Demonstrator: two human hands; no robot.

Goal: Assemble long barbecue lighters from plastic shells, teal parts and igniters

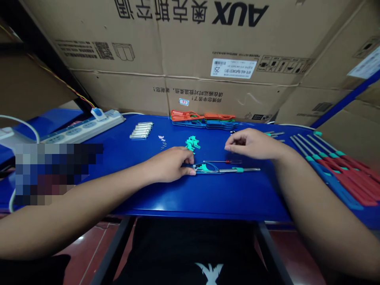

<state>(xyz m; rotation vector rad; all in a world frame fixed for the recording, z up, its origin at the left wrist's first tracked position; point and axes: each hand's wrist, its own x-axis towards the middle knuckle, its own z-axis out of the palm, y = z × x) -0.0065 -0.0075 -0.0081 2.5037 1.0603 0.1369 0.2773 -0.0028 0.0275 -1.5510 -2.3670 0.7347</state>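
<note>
My left hand (169, 164) rests at the near end of a slim metal rod assembly (228, 170), its fingers curled over the teal plastic fitting and blue wire loop and seeming to grip them. Just beyond lies a thin screwdriver with a red handle (221, 161). My right hand (252, 144) hovers above the blue table, fingers loosely curled and holding nothing. Between my hands sits a small heap of teal plastic pieces (192, 144). Part of the assembly is hidden under my left fingers.
On the blue workbench (237, 198) lie metal pins (141, 130), orange and blue plastic parts (202, 120), and red-and-blue tools with metal shafts (335, 170). A power strip (83, 128) stands at left. Cardboard cartons (190, 51) rise behind.
</note>
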